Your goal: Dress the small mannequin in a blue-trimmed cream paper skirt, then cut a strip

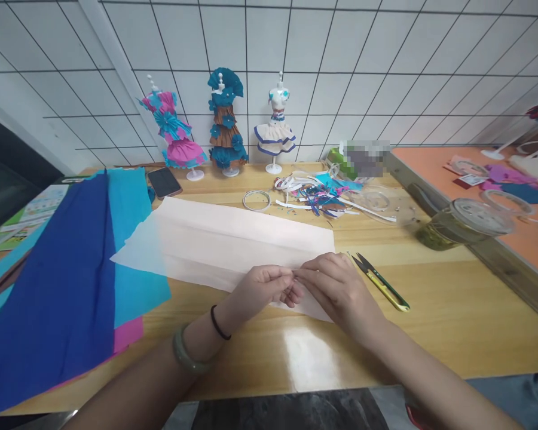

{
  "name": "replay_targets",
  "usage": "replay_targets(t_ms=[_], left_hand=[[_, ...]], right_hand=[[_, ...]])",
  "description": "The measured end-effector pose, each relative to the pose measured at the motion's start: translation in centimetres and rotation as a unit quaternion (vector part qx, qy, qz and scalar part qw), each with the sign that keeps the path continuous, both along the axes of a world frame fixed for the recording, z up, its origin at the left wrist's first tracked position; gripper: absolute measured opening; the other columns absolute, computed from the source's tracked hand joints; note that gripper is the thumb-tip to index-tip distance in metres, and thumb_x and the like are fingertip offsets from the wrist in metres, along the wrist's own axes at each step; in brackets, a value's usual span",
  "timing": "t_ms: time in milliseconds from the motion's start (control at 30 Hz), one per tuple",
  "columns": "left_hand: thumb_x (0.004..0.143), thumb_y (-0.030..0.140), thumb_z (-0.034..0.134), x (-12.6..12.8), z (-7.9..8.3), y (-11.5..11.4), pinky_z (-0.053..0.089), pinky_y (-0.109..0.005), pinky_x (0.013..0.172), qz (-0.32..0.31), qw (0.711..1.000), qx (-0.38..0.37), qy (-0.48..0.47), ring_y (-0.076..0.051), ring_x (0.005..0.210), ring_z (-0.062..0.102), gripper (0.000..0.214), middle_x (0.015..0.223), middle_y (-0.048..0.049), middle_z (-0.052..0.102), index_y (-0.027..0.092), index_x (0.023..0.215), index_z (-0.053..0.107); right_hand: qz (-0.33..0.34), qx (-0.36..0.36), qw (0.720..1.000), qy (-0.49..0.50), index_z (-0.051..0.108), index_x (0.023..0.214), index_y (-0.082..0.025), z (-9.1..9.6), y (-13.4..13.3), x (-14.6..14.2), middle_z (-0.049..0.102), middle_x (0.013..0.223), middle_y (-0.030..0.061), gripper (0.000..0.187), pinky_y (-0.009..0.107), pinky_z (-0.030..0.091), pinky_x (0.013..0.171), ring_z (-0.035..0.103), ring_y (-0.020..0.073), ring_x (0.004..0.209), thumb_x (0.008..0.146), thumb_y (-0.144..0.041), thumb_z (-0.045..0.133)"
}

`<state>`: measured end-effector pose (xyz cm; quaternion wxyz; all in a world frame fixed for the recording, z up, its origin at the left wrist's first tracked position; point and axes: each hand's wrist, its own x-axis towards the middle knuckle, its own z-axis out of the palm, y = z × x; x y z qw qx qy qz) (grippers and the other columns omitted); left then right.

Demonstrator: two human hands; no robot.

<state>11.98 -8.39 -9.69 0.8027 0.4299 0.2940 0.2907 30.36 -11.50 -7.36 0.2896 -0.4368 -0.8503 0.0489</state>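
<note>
My left hand (269, 288) and my right hand (338, 289) meet fingertip to fingertip above the near edge of a pale pink sheet of crepe paper (233, 236). Both are closed in a pinch. Whatever sits between the fingertips is too small or hidden to make out. The sheet lies spread across the wooden table, its left end overlapping blue paper. Just right of my right hand rest thread snips (381, 282) with yellow and dark green handles, blades pointing away from me.
Dark blue paper (67, 286) and light blue paper (132, 239) cover the left side. Three dressed mini mannequins, including a white-skirted one (275, 134), stand by the tiled wall. Paper scraps (316, 194), a tape roll (256, 200), a phone (164, 181) and a lidded jar (461, 222) lie around.
</note>
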Motion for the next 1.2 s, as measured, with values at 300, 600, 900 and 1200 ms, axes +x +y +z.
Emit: replay_targets(t_ms=[300,600,900,1200], left_hand=[[0.068,0.036,0.074,0.1,-0.4,-0.1,0.045,-0.029,0.068,0.03,0.998,-0.046,-0.014,-0.012,0.063,0.061,0.046,0.072,-0.0055,0.069,0.011,0.105,0.065],[0.071,0.031,0.072,0.6,-0.6,-0.3,0.046,-0.025,0.062,0.015,0.999,0.01,0.045,-0.01,0.06,0.06,0.044,0.071,-0.0051,0.069,0.01,0.109,0.063],[0.073,0.028,0.069,0.6,-1.1,-0.5,0.048,-0.025,0.064,0.009,0.997,0.037,0.069,-0.01,0.062,0.06,0.042,0.073,-0.0058,0.069,0.01,0.11,0.062],[0.073,0.025,0.068,0.5,-1.0,-0.5,0.048,-0.026,0.067,0.003,0.997,0.039,0.064,-0.01,0.064,0.06,0.038,0.072,-0.0049,0.068,0.01,0.108,0.063]], right_hand=[[-0.07,-0.245,0.951,0.173,0.061,0.08,-0.018,0.4,3.0,0.4,0.064,0.078,0.0047,0.029,0.027,0.045,0.067,0.058,0.0165,0.073,0.09,-0.041,0.045],[-0.24,-0.161,0.946,0.145,0.066,0.08,-0.016,-0.6,12.4,8.1,0.069,0.082,0.0089,0.036,0.032,0.045,0.069,0.059,0.0195,0.073,0.085,-0.045,0.044],[-0.32,-0.133,0.938,0.006,0.073,0.082,-0.009,-4.1,17.8,12.0,0.069,0.069,0.0096,0.034,0.028,0.038,0.053,0.058,0.0182,0.059,0.078,-0.037,0.056],[-0.245,-0.086,0.945,-0.198,0.073,0.097,-0.013,-4.8,18.2,11.7,0.067,0.102,0.016,0.03,0.034,0.038,0.078,0.055,0.0271,0.099,0.082,-0.02,0.048]])
